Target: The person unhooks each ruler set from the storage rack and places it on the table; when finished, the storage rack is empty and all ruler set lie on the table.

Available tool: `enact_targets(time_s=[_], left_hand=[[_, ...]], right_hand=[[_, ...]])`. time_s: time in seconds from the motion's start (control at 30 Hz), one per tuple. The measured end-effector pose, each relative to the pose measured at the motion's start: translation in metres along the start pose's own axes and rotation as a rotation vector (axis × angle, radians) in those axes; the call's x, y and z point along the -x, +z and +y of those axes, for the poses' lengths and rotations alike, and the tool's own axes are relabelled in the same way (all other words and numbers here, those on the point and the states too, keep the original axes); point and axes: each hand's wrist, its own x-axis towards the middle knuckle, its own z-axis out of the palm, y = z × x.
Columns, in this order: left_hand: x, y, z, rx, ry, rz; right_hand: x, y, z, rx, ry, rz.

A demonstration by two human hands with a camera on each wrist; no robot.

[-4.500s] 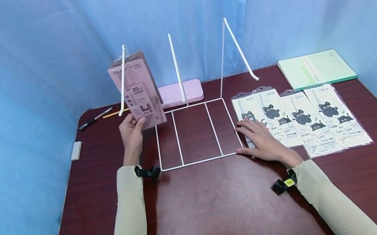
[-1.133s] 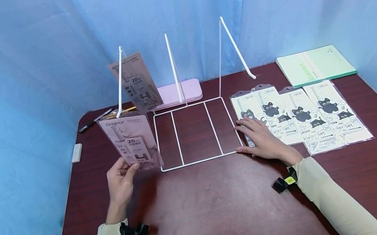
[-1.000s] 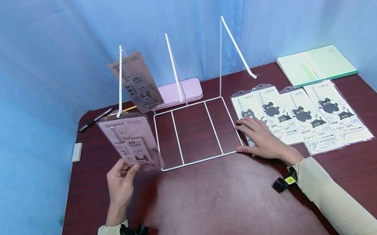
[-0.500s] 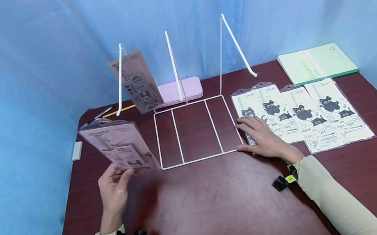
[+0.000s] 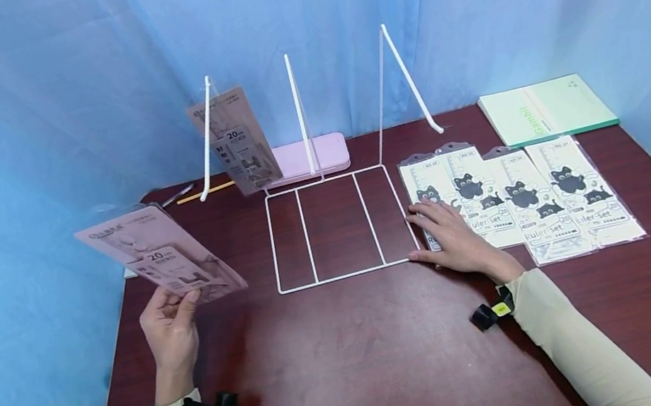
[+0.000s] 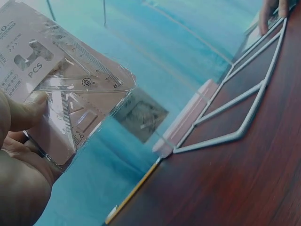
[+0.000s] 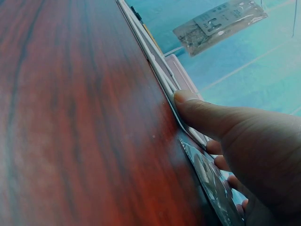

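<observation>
My left hand (image 5: 171,333) pinches the lower edge of a pink ruler set packet (image 5: 156,253), thumb in front, tilted in the air left of the white wire rack (image 5: 347,276). Clear rulers show through its film in the left wrist view. Another pink ruler set packet (image 5: 244,152) hangs on the rack's left hook (image 5: 206,144). My right hand (image 5: 451,239) rests with spread fingers at the right edge of the rack's base, the thumb on its wire. Its fingers lie over the leftmost white cat-print ruler set packet (image 5: 424,172), partly covering it.
Several white ruler set packets (image 5: 531,197) lie overlapping at the right, before a green notebook (image 5: 549,109). Behind the rack lies a pink case (image 5: 330,152). A pencil (image 5: 204,193) and pen (image 5: 178,195) are at the back left. The middle hook (image 5: 299,107) and right hook (image 5: 411,81) stand up.
My left hand has drawn one pink packet forward off the left hook and carried it left, tilting it. A pink packet stays hanging there. My right hand keeps its place.
</observation>
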Motion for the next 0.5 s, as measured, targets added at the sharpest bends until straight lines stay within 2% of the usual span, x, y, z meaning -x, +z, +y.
enact_targets(time_s=[0.1,0.17,0.33,0.5], left_hand=[[-0.002,-0.006,-0.004,0.047,-0.022,0.029],[-0.003,-0.01,-0.006,0.032,-0.05,0.053],[-0.005,-0.019,-0.014,-0.108,-0.151,0.114],[-0.005,-0.025,-0.022,-0.196,-0.264,0.158]], right_hand=[[0.0,0.0,0.0,0.0,0.002,-0.004],[0.0,-0.001,0.0,0.002,0.001,-0.004],[0.0,-0.001,0.0,0.004,-0.002,-0.002],[0.0,-0.001,0.0,0.004,-0.001,-0.002]])
